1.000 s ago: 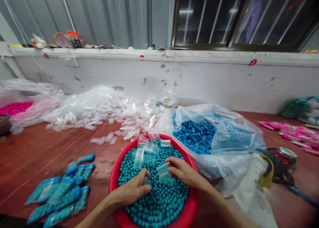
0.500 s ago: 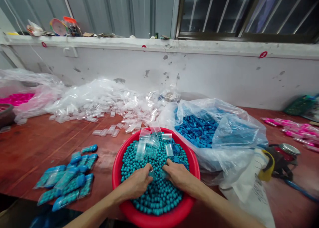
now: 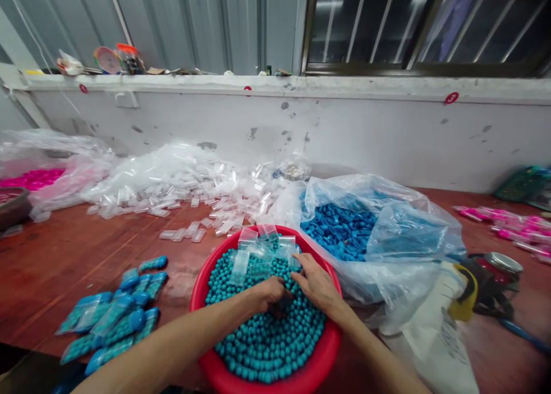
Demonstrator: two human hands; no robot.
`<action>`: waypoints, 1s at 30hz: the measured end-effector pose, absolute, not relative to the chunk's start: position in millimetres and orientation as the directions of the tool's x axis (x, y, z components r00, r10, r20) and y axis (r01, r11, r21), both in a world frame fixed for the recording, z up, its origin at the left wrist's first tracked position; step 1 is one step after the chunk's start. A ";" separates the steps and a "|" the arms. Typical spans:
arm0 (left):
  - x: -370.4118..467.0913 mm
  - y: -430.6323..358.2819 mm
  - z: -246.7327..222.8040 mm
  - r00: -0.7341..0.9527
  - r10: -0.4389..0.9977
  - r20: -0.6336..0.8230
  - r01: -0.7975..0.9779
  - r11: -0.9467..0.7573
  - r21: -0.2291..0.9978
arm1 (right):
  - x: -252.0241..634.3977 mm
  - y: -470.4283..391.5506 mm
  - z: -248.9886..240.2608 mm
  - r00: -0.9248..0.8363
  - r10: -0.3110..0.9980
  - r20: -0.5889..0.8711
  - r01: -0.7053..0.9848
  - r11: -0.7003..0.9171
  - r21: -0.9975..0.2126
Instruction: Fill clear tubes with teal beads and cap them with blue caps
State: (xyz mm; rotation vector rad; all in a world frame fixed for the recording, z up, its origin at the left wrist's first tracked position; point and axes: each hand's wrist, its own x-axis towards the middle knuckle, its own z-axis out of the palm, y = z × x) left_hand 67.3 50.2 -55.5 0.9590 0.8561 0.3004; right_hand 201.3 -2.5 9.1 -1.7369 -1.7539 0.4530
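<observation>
A red basin (image 3: 198, 293) full of teal beads (image 3: 258, 348) stands at the table's front edge. Several clear plastic sleeves (image 3: 239, 266) lie on the beads toward the far rim. My left hand (image 3: 272, 295) reaches into the beads near the middle, its fingers curled and partly hidden; what it holds, if anything, cannot be made out. To its right, my right hand (image 3: 313, 282) rests over the beads by the right rim, fingers apart, its fingertips near the sleeves.
Filled teal packets (image 3: 116, 316) lie left of the basin. Clear sleeves (image 3: 172, 176) are heaped behind. A plastic bag of blue pieces (image 3: 340, 227) sits at the right, beside a white sack (image 3: 434, 331). Pink items (image 3: 516, 227) lie far right.
My left hand has moved right and sunk into the beads. My right hand has shifted up toward the sleeves and its fingers have spread. The camera view has tilted slightly.
</observation>
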 end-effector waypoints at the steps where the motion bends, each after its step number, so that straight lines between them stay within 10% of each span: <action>1: 69.4 52.0 -54.9 0.666 0.547 -0.507 0.126 0.587 0.800 | 203.6 -4.7 8.4 0.075 0.976 0.206 0.728 0.088 -0.680; 20: 37.7 27.8 -1.6 0.814 0.483 -0.322 -0.099 0.663 0.742 | 187.2 -42.0 19.7 -0.164 0.982 0.091 0.376 0.148 -0.915; 30: 12.5 -3.0 4.1 0.626 0.677 -0.388 -0.035 0.521 0.853 | 193.1 -49.0 29.1 -0.217 0.976 0.012 0.771 0.179 -0.612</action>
